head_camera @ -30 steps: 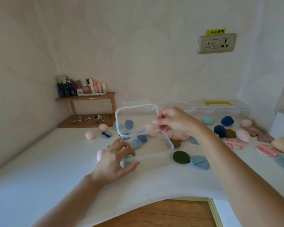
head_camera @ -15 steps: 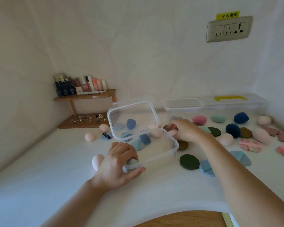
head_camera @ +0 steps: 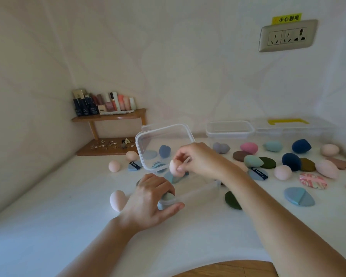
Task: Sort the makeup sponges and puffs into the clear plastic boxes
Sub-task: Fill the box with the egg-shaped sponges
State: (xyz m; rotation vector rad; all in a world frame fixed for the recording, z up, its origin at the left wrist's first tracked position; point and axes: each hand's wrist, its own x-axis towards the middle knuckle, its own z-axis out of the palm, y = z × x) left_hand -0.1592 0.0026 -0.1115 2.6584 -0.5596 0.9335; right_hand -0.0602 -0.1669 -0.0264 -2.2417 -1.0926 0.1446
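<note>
1. Pinching a pale pink egg-shaped sponge (head_camera: 175,168) between thumb and fingers, the right hand (head_camera: 198,158) holds it over the open clear box (head_camera: 196,193) in the middle of the frame.
2. The left hand (head_camera: 148,200) grasps the near left corner of this box, fingers curled over the rim.
3. Blue-grey puffs (head_camera: 173,177) lie inside the box; its lid (head_camera: 164,136) stands up behind.
4. More sponges lie on the white table (head_camera: 48,196) at the right, such as a dark green puff (head_camera: 232,200) and a navy sponge (head_camera: 291,161).
</note>
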